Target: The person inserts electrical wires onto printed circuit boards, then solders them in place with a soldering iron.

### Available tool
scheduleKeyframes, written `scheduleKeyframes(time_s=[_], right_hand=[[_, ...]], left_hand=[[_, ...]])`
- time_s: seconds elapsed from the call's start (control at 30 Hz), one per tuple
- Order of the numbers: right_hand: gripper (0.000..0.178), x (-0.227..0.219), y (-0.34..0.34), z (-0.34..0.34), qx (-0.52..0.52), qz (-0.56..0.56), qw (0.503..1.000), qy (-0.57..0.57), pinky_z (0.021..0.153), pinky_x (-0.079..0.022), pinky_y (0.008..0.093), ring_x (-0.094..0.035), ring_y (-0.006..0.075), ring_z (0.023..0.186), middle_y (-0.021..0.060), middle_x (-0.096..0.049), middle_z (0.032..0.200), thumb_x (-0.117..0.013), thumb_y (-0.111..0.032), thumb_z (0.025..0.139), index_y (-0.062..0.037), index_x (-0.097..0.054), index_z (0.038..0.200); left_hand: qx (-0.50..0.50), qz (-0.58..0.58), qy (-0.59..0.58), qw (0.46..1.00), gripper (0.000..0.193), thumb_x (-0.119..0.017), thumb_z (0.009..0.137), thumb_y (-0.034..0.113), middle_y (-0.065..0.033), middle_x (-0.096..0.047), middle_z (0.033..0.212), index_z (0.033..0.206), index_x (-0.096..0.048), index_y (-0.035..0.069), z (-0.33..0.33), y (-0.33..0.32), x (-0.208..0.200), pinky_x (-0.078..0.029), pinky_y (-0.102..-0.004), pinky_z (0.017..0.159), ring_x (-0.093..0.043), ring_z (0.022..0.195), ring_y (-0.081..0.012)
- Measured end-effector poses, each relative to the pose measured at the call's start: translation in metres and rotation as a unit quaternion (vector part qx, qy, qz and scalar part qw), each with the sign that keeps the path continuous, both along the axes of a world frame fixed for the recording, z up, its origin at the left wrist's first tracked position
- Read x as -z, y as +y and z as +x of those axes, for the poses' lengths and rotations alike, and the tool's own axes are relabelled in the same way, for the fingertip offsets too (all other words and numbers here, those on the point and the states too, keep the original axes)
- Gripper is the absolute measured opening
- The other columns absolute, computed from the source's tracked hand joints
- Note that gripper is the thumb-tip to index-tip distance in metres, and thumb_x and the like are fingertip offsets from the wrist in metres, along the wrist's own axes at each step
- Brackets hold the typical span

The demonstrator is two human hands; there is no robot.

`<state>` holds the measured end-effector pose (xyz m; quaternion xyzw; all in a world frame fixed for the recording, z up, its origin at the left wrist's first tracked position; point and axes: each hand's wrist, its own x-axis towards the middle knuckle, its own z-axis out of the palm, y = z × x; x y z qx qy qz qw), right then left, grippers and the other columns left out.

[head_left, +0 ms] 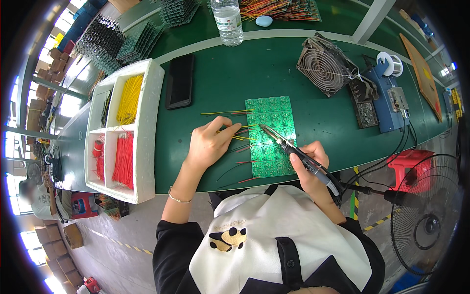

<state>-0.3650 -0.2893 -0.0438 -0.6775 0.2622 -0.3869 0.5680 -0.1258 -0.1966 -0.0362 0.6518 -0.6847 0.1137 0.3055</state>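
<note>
A green circuit board panel (274, 156) lies flat on the green table in front of me. Several thin wires (244, 161) in red, yellow and black stick out from its left edge. My left hand (209, 140) is closed in a pinch beside that edge, on a yellow wire whose end reaches the board. My right hand (313, 164) grips a soldering iron (309, 161) with a black and grey handle, slanting up and left. Its tip is at the board's upper middle, close to the yellow wire's end.
Left stands a white foam tray (151, 132) with yellow, red and black wires in compartments. A black phone (180, 82) lies beside it. Farther off are a water bottle (227, 23), a fan (323, 66) and a blue soldering station (384, 100) with a solder spool (390, 64).
</note>
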Motion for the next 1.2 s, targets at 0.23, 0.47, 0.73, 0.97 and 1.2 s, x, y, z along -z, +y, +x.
scheduleKeyframes(time_s=[0.23,0.47,0.73,0.97,1.2], right_hand=[[0.019,0.0008,-0.0002,-0.0018,0.008,-0.002,1.000,0.005,0.046,-0.036,0.0180,-0.048,0.0020,0.053,0.0019,-0.056,0.061,-0.065,-0.005,0.082,-0.0007,-0.046,0.081],[0.019,0.0008,0.0003,-0.0001,0.003,-0.006,1.000,0.003,0.045,-0.035,0.0179,-0.046,0.0014,0.052,0.0013,-0.055,0.060,-0.065,-0.005,0.082,-0.0009,-0.046,0.080],[0.020,0.0022,0.0008,0.0008,0.005,-0.006,1.000,0.010,0.045,-0.034,0.0178,-0.045,0.0014,0.051,0.0008,-0.054,0.059,-0.065,-0.006,0.082,-0.0009,-0.046,0.080],[0.020,0.0023,0.0004,-0.0001,0.020,0.017,1.000,0.003,0.047,-0.036,0.0188,-0.048,0.0025,0.054,0.0026,-0.056,0.061,-0.065,-0.006,0.081,-0.0011,-0.046,0.080],[0.021,0.0023,-0.0009,-0.0004,0.027,0.038,0.999,-0.005,0.047,-0.036,0.0193,-0.048,0.0029,0.054,0.0033,-0.057,0.062,-0.065,-0.006,0.081,-0.0008,-0.045,0.081]], left_hand=[[0.004,-0.002,-0.001,1.000,0.025,-0.067,0.065,0.000,0.0002,-0.055,0.080,0.087,-0.068,0.010,0.0004,-0.0005,0.0002,-0.043,-0.0263,0.041,-0.051,0.047,-0.0132],[-0.001,0.001,-0.001,1.000,0.026,-0.067,0.064,0.000,0.0003,-0.055,0.080,0.088,-0.068,0.010,-0.0010,-0.0001,-0.0010,-0.043,-0.0265,0.041,-0.051,0.047,-0.0132],[-0.003,-0.001,0.000,1.000,0.025,-0.067,0.064,0.000,0.0001,-0.055,0.080,0.087,-0.068,0.009,0.0001,0.0005,-0.0005,-0.044,-0.0262,0.042,-0.052,0.048,-0.0132],[-0.001,-0.004,0.001,1.000,0.025,-0.067,0.064,-0.001,0.0000,-0.055,0.080,0.087,-0.068,0.009,0.0002,0.0013,-0.0010,-0.044,-0.0264,0.042,-0.053,0.048,-0.0134],[-0.003,-0.004,0.001,1.000,0.024,-0.067,0.064,-0.001,0.0001,-0.055,0.080,0.086,-0.068,0.009,-0.0007,0.0003,-0.0018,-0.043,-0.0265,0.041,-0.053,0.048,-0.0133]])
